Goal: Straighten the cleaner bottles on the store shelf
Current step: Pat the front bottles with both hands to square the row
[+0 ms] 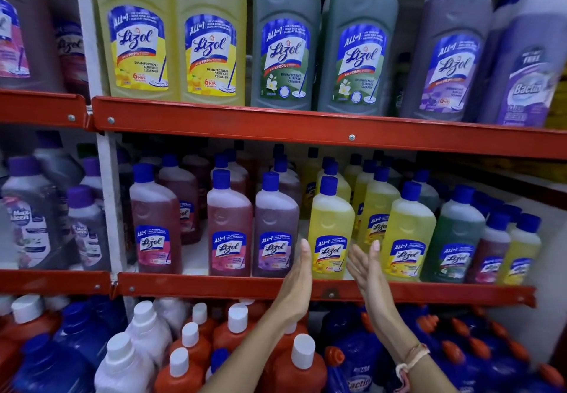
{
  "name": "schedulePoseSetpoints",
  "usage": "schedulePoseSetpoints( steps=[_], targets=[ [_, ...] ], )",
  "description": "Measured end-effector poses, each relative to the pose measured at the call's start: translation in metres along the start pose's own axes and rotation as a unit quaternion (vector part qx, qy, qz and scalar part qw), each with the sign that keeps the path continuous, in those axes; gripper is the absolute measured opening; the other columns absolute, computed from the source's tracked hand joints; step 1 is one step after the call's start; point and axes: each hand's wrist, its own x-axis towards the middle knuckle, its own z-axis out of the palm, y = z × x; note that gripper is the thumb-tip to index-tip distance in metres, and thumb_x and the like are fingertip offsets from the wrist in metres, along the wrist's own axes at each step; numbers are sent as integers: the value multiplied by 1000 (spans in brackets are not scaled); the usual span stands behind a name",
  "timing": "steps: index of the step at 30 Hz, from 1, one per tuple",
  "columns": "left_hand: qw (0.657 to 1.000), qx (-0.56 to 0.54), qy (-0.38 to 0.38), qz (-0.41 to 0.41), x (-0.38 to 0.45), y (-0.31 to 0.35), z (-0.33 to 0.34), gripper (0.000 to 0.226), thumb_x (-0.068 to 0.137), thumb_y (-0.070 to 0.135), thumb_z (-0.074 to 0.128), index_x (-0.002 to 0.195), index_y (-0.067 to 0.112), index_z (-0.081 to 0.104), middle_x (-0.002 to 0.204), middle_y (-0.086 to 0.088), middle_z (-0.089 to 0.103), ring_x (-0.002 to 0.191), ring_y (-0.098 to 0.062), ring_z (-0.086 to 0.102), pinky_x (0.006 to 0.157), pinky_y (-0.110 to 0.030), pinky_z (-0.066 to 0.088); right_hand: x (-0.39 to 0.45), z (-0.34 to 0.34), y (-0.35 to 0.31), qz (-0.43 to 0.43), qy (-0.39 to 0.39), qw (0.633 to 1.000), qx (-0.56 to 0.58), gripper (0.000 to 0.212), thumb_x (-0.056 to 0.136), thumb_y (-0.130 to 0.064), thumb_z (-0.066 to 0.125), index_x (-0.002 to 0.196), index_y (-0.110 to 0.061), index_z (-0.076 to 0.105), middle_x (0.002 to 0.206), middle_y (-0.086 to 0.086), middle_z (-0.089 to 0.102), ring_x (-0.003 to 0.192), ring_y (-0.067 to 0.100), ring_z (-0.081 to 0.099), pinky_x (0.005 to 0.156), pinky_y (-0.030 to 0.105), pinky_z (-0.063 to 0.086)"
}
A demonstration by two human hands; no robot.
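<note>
On the middle shelf [214,286] stands a front row of Lizol cleaner bottles with blue caps. A yellow bottle [330,230] stands upright near the row's centre. My left hand [296,282] is flat and open just left of it, fingertips by its label. My right hand [366,266] is open just right of it, palm turned toward the bottle. Neither hand grips it; I cannot tell whether they touch it. A purple bottle [275,230] stands to its left and another yellow bottle [408,236] to its right.
Pink bottles [229,227] and a green bottle [451,239] fill the same row. Large Lizol bottles [211,39] line the upper shelf [276,122]. Below are orange bottles with white caps [190,359] and blue bottles [460,349]. A white upright post [107,202] divides the bays.
</note>
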Motion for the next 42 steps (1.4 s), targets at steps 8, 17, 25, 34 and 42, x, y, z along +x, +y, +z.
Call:
schedulePoseSetpoints(
  steps=[8,17,25,34,42],
  targets=[
    [1000,-9,-11,-18,5,6,5,99,61,94,3,141,48,39,150,0,47,139,-20,41,121,-48,22,2,-7,-3,5,19,1000,-11,76,90,-68,17,145,-21,42,150,3,47,137,20,46,111,33,28],
    [999,-25,-28,2,5,15,16,78,73,74,2,138,44,34,140,3,48,122,-5,39,115,-35,25,5,-24,-6,22,12,1000,-19,81,87,-69,17,146,-19,41,151,6,46,138,21,45,108,31,28],
    [1000,-23,-9,6,7,9,12,86,49,102,8,113,61,47,122,13,56,118,-8,49,115,-40,30,3,-18,-2,-20,58,998,-24,77,87,-74,24,138,-24,52,141,0,57,132,19,52,116,40,33],
    [940,-71,312,119,-12,-19,-34,74,87,71,17,118,23,65,123,-4,67,117,-18,60,110,-45,41,-15,41,-11,-92,59,993,49,30,101,-37,37,104,-27,66,112,-1,70,109,16,66,100,40,50],
    [964,-6,254,79,-15,-25,-47,97,77,79,11,148,18,39,155,-1,40,143,-14,34,122,-41,22,4,98,20,15,-81,997,-10,94,68,-91,37,140,-32,50,144,-12,53,133,6,49,118,40,33]
  ],
)
